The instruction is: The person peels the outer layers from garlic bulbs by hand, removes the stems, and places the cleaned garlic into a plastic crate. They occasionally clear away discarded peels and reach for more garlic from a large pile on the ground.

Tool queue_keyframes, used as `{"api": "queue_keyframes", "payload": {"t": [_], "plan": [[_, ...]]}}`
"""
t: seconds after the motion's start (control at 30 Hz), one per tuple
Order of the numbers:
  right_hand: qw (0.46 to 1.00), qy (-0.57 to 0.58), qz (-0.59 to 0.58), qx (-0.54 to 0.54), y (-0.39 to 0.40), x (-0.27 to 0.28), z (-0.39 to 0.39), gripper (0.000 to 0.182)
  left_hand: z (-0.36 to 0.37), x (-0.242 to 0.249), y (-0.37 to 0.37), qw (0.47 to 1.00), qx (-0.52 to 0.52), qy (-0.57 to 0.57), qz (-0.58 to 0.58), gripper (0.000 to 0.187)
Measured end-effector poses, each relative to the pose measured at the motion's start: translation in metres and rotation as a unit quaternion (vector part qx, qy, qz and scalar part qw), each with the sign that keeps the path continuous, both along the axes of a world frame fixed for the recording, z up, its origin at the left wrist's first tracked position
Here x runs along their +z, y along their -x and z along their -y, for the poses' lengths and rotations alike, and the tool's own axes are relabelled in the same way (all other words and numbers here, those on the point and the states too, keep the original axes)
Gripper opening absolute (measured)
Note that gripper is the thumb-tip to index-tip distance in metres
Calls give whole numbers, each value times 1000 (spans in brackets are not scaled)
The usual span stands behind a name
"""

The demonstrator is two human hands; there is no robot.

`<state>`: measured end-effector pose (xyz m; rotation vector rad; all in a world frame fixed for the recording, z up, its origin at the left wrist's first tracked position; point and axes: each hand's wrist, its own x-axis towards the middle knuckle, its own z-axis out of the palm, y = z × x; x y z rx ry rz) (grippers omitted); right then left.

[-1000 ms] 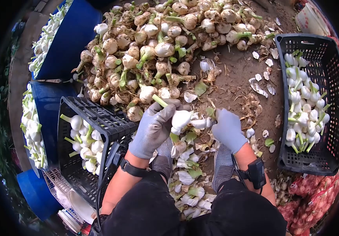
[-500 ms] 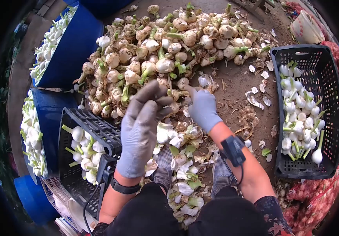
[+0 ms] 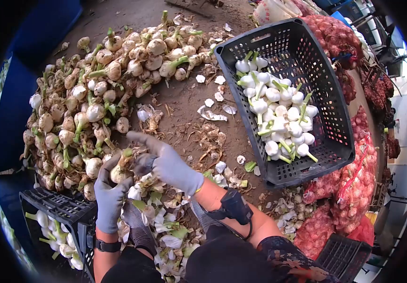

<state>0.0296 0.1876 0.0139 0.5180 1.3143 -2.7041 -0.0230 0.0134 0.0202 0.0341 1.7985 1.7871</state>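
My left hand (image 3: 111, 195), in a grey glove, is closed around an unpeeled garlic bulb (image 3: 118, 173) with a short green stem. Close on its right, my right hand (image 3: 165, 162), also gloved, has its index finger stretched out and its other fingers bent near the top of the bulb. Whether those bent fingers hold anything is hard to make out. Beyond both hands spreads a heap of unpeeled garlic (image 3: 71, 106) with dirty skins and cut stems. Loose white peels (image 3: 170, 240) lie below the hands, around my feet.
A black crate (image 3: 283, 177) of clean white bulbs (image 3: 279, 111) stands at the right. Another black crate (image 3: 62, 203) with white bulbs is at the lower left. Blue containers (image 3: 17, 108) line the left side. Red net bags (image 3: 354, 184) of bulbs lie at the far right.
The view has swung right, so heap and crates appear farther left. My left hand, earlier raised with nothing visible in it, now grips a bulb. My right hand has come beside it.
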Motion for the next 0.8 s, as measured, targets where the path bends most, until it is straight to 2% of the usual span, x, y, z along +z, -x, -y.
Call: {"api": "queue_keyframes", "payload": {"t": [0.03, 0.07, 0.1, 0.13, 0.17, 0.2, 0.23, 0.3, 0.47, 0.5, 0.53, 0.57, 0.63, 0.7, 0.77, 0.8], "plan": [[1000, -19, -2, -2, -5, -4, -5, 45, 0, -2, 1, 1000, -15, 23, -16, 61], [994, 103, 43, -3, -10, -16, -5, 36, -2, -2, 0, 995, -44, 35, -83, 64], [989, -101, 64, 88, -11, -8, -5, 33, -3, 0, -4, 992, -69, 25, -106, 68], [975, -165, 103, 106, -14, 5, 0, 32, -1, -6, -4, 974, -138, 66, -170, 71], [976, -216, -17, 35, -21, -32, 11, 31, -1, -4, -7, 974, -158, 81, -140, 71], [965, -258, -26, 36, -22, -18, 9, 31, -2, 5, -6, 983, -154, 86, -56, 68], [967, -208, 92, 117, -17, 6, 4, 30, -1, 8, -6, 991, -123, 55, 2, 64], [963, -169, 130, 164, -20, 4, 3, 29, 2, 5, -7, 990, -118, 51, -56, 62], [977, -141, 105, 124, -30, 15, 7, 30, -1, 15, -5, 994, -98, -26, 51, 67], [977, -142, 107, 119, -31, 18, 7, 37, 0, 13, -5, 994, -98, -24, 52, 67], [971, -164, 89, 152, -33, 19, 4, 36, 2, 11, -5, 991, -89, -56, 88, 68], [971, -161, 90, 151, -34, 21, 4, 36, 4, 9, -6, 985, -80, -88, 125, 70], [964, -166, 139, 154, -34, 27, 5, 35, 3, 5, -9, 986, -72, -84, 124, 69], [965, -158, 147, 147, -36, 31, 7, 34, 4, 3, -11, 967, -71, -172, 172, 63], [966, -154, 152, 142, -38, 32, 11, 33, 14, -4, -13, 966, -90, -159, 181, 58], [970, -137, 147, 134, -40, 28, 15, 33, 15, 0, -16, 953, -67, -192, 223, 51]]}}
